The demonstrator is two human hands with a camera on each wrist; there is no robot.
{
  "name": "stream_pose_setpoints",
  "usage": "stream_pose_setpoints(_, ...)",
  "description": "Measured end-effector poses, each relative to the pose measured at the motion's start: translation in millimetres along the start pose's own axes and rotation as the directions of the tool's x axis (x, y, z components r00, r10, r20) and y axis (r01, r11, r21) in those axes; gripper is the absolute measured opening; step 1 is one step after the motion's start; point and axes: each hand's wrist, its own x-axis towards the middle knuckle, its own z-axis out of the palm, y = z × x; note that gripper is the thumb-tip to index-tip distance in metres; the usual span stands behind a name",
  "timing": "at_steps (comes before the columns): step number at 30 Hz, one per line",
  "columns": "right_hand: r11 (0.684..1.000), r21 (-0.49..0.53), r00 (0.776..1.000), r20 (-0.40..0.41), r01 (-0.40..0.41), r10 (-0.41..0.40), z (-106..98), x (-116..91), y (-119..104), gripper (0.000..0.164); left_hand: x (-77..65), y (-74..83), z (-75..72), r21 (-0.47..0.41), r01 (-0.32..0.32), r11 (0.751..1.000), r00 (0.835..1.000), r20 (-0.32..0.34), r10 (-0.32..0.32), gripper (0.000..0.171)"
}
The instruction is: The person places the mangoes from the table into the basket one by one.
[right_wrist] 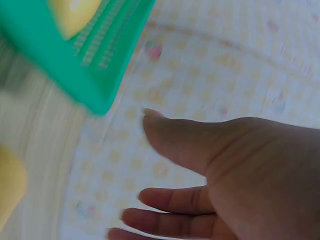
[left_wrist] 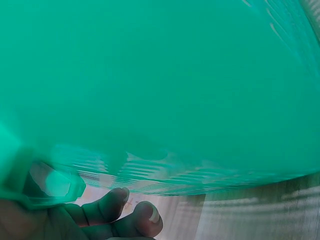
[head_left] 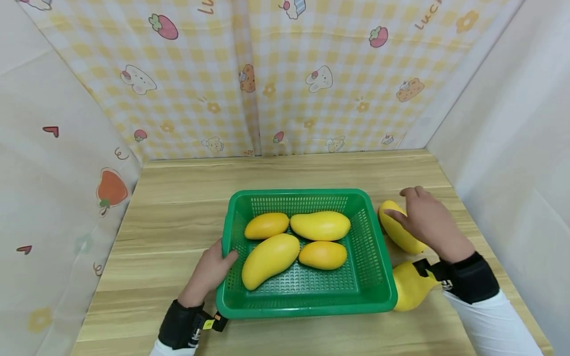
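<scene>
Left grip clasps the rim of the green basket, thumb over the edge, presumably steadying it; right grip empty, fingers loosely parted above one yellow mango, second mango near its wrist, four more mangoes basketed leftward.

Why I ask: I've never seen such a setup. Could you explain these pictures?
There's no machine, only a person working bare-handed. The wide picture comes from a head camera, the mostly green one from the left wrist, the last from the right. A green basket holding four yellow fruits sits on a wooden surface; two more fruits lie to its right. The left grip, a hand, holds the basket's left side; the right grip is near one loose fruit, holding nothing.
</scene>
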Motion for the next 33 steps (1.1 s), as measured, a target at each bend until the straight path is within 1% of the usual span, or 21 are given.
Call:
stream_pose_setpoints(2, 0.999, 0.043, 0.997, 0.078, -0.026, 0.023, 1.3, -5.8, 13.4, 0.056, -0.2, 1.0, 0.9, 0.002, 0.001, 1.0, 1.0, 0.001, -0.001, 0.036)
stream_pose_setpoints(4, 0.995, 0.09, 0.986, 0.161, -0.05, 0.035, 3.8, -13.9, 23.1, 0.055, -0.2, 2.1, 1.2, 0.007, -0.001, 1.0, 1.0, 0.003, 0.001, 0.036)
stream_pose_setpoints(6, 0.99, 0.125, 0.975, 0.222, -0.06, 0.031, 7.4, -24.0, 29.7, 0.053, -0.2, 3.4, 0.7, 0.015, -0.004, 1.0, 1.0, 0.002, 0.004, 0.036)
stream_pose_setpoints(11, 0.991, 0.131, 0.952, 0.307, -0.03, -0.012, 16.0, -49.6, 38.2, 0.05, 0.7, 5.5, -1.3, 0.025, -0.011, 1.0, 1.0, 0.009, 0.011, 0.036)
stream_pose_setpoints(12, 0.991, 0.131, 0.944, 0.329, -0.036, -0.009, 17.0, -53.2, 38.9, 0.05, 0.8, 5.4, -1.7, 0.025, -0.01, 1.0, 1.0, 0.011, 0.009, 0.037)
stream_pose_setpoints(15, 0.99, 0.115, 0.925, 0.378, -0.085, 0.035, 19.3, -60.9, 38.2, 0.048, 1.2, 4.7, -2.1, 0.024, -0.006, 1.0, 1.0, 0.013, 0.006, 0.036)
stream_pose_setpoints(18, 0.989, 0.095, 0.916, 0.396, -0.115, 0.069, 23.5, -64.7, 36.2, 0.048, 2.0, 3.7, -1.5, 0.024, -0.001, 1.0, 1.0, 0.012, 0.001, 0.036)
stream_pose_setpoints(19, 0.989, 0.091, 0.916, 0.395, -0.112, 0.068, 25.6, -65.9, 35.4, 0.048, 2.3, 3.4, -1.1, 0.027, 0.001, 1.0, 1.0, 0.013, -0.001, 0.036)
stream_pose_setpoints(21, 0.991, 0.096, 0.916, 0.398, -0.095, 0.049, 29.9, -69.0, 34.3, 0.048, 3.4, 3.2, 0.3, 0.04, -0.002, 0.999, 1.0, 0.013, 0.002, 0.036)
stream_pose_setpoints(25, 0.995, 0.1, 0.92, 0.391, -0.017, -0.024, 35.6, -77.2, 34.3, 0.046, 4.9, 3.2, 1.1, 0.059, -0.013, 0.998, 1.0, 0.012, 0.012, 0.035)
stream_pose_setpoints(27, 0.993, 0.116, 0.917, 0.393, 0.017, -0.062, 37.8, -81.6, 36.1, 0.049, 5.1, 3.2, 1.2, 0.06, -0.014, 0.998, 1.0, 0.01, 0.013, 0.035)
stream_pose_setpoints(29, 0.99, 0.132, 0.914, 0.394, 0.048, -0.097, 41.5, -85.0, 38.3, 0.056, 4.7, 2.6, 0.8, 0.053, -0.007, 0.999, 1.0, 0.009, 0.006, 0.035)
stream_pose_setpoints(31, 0.987, 0.152, 0.908, 0.404, 0.055, -0.113, 46.6, -87.5, 39.8, 0.063, 3.9, 2.2, 0.2, 0.045, -0.001, 0.999, 1.0, 0.01, 0.001, 0.036)
stream_pose_setpoints(33, 0.988, 0.138, 0.911, 0.396, 0.067, -0.118, 53.6, -89.5, 40.5, 0.071, 3.4, 1.6, -0.2, 0.038, 0.001, 0.999, 1.0, 0.011, -0.001, 0.035)
